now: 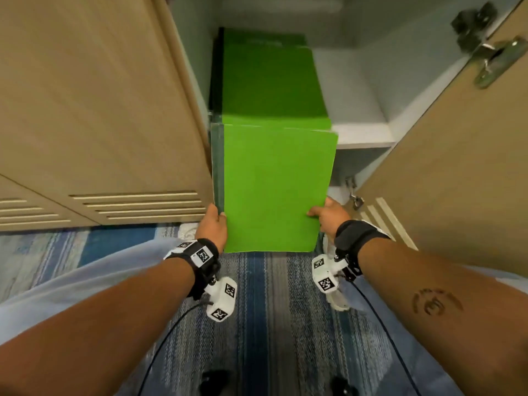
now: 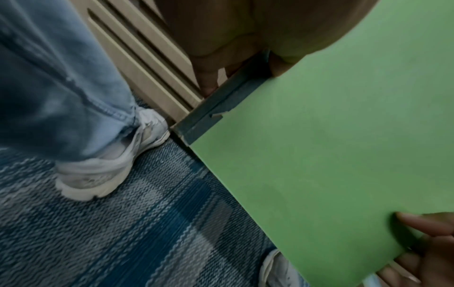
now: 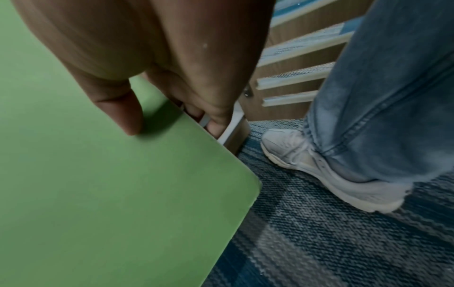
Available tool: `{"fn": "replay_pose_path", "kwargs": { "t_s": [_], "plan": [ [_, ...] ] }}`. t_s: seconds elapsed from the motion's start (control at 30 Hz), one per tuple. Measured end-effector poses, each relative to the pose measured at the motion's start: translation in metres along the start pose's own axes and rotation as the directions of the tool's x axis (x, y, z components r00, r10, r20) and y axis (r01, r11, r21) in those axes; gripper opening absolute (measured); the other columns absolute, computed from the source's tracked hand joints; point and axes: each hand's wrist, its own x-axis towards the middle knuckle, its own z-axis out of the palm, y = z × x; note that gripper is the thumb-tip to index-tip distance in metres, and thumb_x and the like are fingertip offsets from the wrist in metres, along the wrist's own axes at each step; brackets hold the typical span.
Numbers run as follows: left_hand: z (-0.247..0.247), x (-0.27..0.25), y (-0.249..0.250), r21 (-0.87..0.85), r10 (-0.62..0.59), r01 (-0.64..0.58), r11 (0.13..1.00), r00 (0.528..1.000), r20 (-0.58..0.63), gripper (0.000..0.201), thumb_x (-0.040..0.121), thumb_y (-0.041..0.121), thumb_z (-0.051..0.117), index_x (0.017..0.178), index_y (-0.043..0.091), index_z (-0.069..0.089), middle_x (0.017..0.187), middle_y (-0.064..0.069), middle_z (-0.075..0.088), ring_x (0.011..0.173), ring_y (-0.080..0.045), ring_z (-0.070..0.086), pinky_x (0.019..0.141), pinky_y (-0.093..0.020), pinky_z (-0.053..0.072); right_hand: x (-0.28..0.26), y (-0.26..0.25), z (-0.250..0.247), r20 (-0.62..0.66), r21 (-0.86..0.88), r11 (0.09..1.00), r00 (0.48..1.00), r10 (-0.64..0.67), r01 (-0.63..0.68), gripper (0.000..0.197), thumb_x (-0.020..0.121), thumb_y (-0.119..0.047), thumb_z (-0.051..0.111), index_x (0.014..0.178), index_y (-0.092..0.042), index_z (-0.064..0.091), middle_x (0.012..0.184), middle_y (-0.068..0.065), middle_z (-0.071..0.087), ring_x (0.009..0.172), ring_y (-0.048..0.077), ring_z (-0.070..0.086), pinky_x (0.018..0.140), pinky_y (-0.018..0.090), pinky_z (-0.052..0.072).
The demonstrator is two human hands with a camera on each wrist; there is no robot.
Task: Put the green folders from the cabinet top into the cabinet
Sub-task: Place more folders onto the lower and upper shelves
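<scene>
I hold a green folder (image 1: 274,190) flat in front of the open cabinet, its far edge at the shelf's (image 1: 363,135) front lip. A dark grey spine (image 1: 217,167) runs along its left side. My left hand (image 1: 213,224) grips the near left edge at the spine. My right hand (image 1: 325,215) pinches the near right edge, thumb on top and fingers underneath. On the shelf's left part lies a stack of green folders (image 1: 268,81). The left wrist view shows the folder (image 2: 331,136) under my left hand (image 2: 245,38); the right wrist view shows the folder (image 3: 98,194) and my right hand (image 3: 159,48).
A closed wooden door (image 1: 100,110) with slots stands on the left. The open door (image 1: 457,167) with metal hinges (image 1: 491,52) stands on the right. The shelf's right part is bare. My white shoes (image 2: 110,165) (image 3: 331,167) stand on blue striped carpet (image 1: 285,324).
</scene>
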Motion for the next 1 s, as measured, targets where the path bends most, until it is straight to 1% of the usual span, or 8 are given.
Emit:
{"fn": "replay_pose_path", "kwargs": {
  "t_s": [0.13, 0.23, 0.43, 0.5, 0.57, 0.67, 0.83, 1.0],
  "plan": [
    [0.032, 0.013, -0.025, 0.072, -0.074, 0.067, 0.995, 0.991, 0.107, 0.019, 0.101, 0.018, 0.04, 0.112, 0.003, 0.044, 0.108, -0.024, 0.059, 0.101, -0.037, 0.059, 0.088, -0.04, 0.046, 0.033, 0.05, -0.003, 0.017, -0.058, 0.993, 0.995, 0.1, -0.099, 0.039, 0.073, -0.006, 0.067, 0.111, -0.012, 0.061, 0.117, 0.016, 0.067, 0.106, 0.035, 0.064, 0.097, 0.052, 0.05],
    [0.051, 0.023, -0.036, 0.122, -0.14, 0.119, 0.985, 0.973, 0.184, 0.026, 0.101, 0.015, 0.039, 0.123, 0.003, 0.044, 0.118, -0.019, 0.059, 0.108, -0.035, 0.057, 0.083, -0.03, 0.04, 0.064, 0.086, -0.008, 0.051, -0.143, 0.971, 0.979, 0.198, -0.189, 0.061, 0.063, -0.017, 0.07, 0.122, -0.01, 0.056, 0.119, 0.012, 0.067, 0.106, 0.032, 0.064, 0.098, 0.052, 0.049],
    [0.074, 0.06, -0.036, 0.194, -0.255, 0.217, 0.957, 0.945, 0.203, 0.005, 0.097, 0.012, 0.041, 0.101, 0.008, 0.041, 0.1, -0.019, 0.058, 0.095, -0.035, 0.06, 0.072, -0.032, 0.04, 0.079, 0.065, 0.001, -0.021, -0.291, 0.922, 0.965, 0.26, -0.255, 0.05, 0.085, -0.01, 0.064, 0.132, -0.002, 0.049, 0.132, 0.015, 0.058, 0.117, 0.032, 0.057, 0.101, 0.036, 0.046],
    [0.081, 0.081, -0.034, 0.115, -0.239, 0.221, 0.968, 0.955, 0.177, 0.042, 0.092, 0.019, 0.058, 0.126, 0.006, 0.038, 0.126, -0.022, 0.053, 0.111, -0.036, 0.055, 0.085, -0.036, 0.046, 0.099, 0.054, 0.003, -0.058, -0.274, 0.929, 0.968, 0.243, -0.249, 0.06, 0.088, -0.008, 0.061, 0.142, -0.001, 0.036, 0.142, 0.016, 0.047, 0.128, 0.034, 0.048, 0.102, 0.033, 0.041],
    [0.082, 0.092, -0.028, 0.107, -0.192, 0.174, 0.979, 0.962, 0.193, 0.101, 0.078, 0.034, 0.077, 0.151, 0.016, 0.01, 0.149, -0.018, 0.027, 0.132, -0.036, 0.039, 0.106, -0.042, 0.039, 0.119, 0.043, 0.006, -0.069, -0.254, 0.942, 0.975, 0.21, -0.221, 0.061, 0.086, -0.01, 0.062, 0.142, -0.004, 0.036, 0.143, 0.016, 0.047, 0.125, 0.034, 0.049, 0.104, 0.039, 0.042],
    [0.087, 0.102, -0.024, 0.42, -0.049, -0.091, 0.903, 0.949, 0.311, 0.136, 0.058, 0.053, 0.085, 0.15, 0.036, -0.012, 0.157, -0.014, -0.007, 0.142, -0.041, 0.017, 0.113, -0.049, 0.029, 0.152, 0.031, 0.011, -0.087, -0.22, 0.957, 0.981, 0.175, -0.19, 0.062, 0.087, -0.01, 0.06, 0.142, -0.007, 0.033, 0.133, 0.01, 0.051, 0.109, 0.032, 0.054, 0.092, 0.037, 0.047],
    [0.097, 0.127, -0.026, 0.688, -0.049, -0.258, 0.679, 0.918, 0.393, 0.121, 0.073, -0.012, 0.065, 0.15, 0.04, -0.012, 0.149, -0.015, -0.039, 0.14, -0.043, 0.023, 0.108, -0.046, 0.039, 0.195, 0.013, 0.019, -0.146, -0.273, 0.947, 0.981, 0.131, -0.167, 0.053, 0.09, -0.002, 0.06, 0.137, 0.0, 0.035, 0.124, 0.015, 0.056, 0.108, 0.024, 0.054, 0.077, 0.021, 0.038],
    [0.103, 0.159, -0.017, 0.726, -0.038, -0.337, 0.599, 0.894, 0.446, 0.106, 0.074, -0.013, 0.056, 0.152, 0.035, 0.004, 0.156, -0.011, -0.025, 0.13, -0.041, 0.039, 0.102, -0.048, 0.045, 0.219, 0.001, 0.015, -0.087, -0.506, 0.85, 0.989, 0.119, -0.147, 0.043, 0.098, -0.009, 0.046, 0.139, 0.003, 0.041, 0.14, 0.022, 0.048, 0.129, 0.032, 0.048, 0.105, 0.031, 0.039]
  ]
}}
